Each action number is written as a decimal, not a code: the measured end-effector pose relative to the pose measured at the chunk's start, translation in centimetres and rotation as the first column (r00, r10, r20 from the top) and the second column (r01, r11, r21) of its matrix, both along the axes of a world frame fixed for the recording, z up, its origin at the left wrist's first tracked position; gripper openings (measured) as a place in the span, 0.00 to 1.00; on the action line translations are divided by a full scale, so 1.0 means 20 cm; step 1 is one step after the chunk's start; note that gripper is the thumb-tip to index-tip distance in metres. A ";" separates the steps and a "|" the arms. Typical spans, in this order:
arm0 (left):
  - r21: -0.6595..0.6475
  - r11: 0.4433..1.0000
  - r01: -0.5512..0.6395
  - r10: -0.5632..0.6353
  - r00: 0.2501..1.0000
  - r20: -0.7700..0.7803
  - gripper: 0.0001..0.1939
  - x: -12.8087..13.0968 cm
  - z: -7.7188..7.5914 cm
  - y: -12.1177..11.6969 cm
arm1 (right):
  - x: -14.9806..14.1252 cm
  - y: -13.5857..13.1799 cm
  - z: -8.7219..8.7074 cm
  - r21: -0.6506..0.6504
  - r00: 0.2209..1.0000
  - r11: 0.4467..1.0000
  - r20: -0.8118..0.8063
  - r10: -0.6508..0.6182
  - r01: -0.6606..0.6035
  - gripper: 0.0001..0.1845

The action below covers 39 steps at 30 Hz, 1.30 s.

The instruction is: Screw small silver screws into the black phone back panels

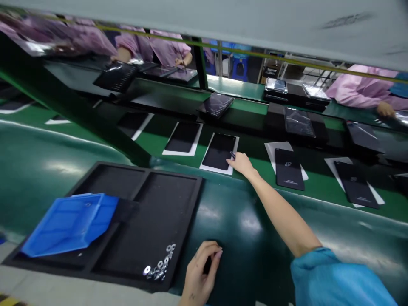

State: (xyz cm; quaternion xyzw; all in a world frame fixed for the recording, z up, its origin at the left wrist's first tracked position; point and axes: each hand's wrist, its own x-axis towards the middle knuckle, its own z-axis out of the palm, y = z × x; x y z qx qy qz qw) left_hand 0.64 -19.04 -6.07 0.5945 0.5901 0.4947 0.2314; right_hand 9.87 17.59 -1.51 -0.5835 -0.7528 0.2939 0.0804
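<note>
The thin rectangular device (217,149) is plain black, edged by a flat white sheet (227,170) on a matte green belt (257,173); beside it, a slim stick-like tool (232,155) is dark. Farther right, a black rectangular slab (288,170) bears a pale emblem and pale small print. The glossy surface (228,208) is deep blue-green with whitish glints. A black divided tray (153,216) carries a bright blue plastic bin (70,227) and shiny silver metal rings (161,265). The near cloth sleeve (338,278) is turquoise, a co-worker's cloth sleeve (353,85) pink. The pale grey overhead panel (223,21) shows dark smudges; yellow-and-black stripes (9,301) mark the lower left corner.
</note>
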 end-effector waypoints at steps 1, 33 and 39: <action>0.000 1.000 0.001 -0.001 1.000 0.005 0.07 0.00 0.00 0.00 | -0.03 0.02 0.00 -0.001 1.000 1.000 0.014 -0.012 0.012 0.13; -0.396 0.913 0.099 -0.122 0.992 -0.035 0.12 -0.08 0.24 0.44 | 0.77 -0.69 0.04 -0.403 0.344 0.911 -0.870 -0.352 -0.087 0.15; -0.443 0.891 0.099 -0.202 0.960 -0.194 0.09 -0.04 0.20 0.67 | 0.93 -0.56 -0.11 -0.509 -0.248 0.861 -0.834 -0.493 0.000 0.13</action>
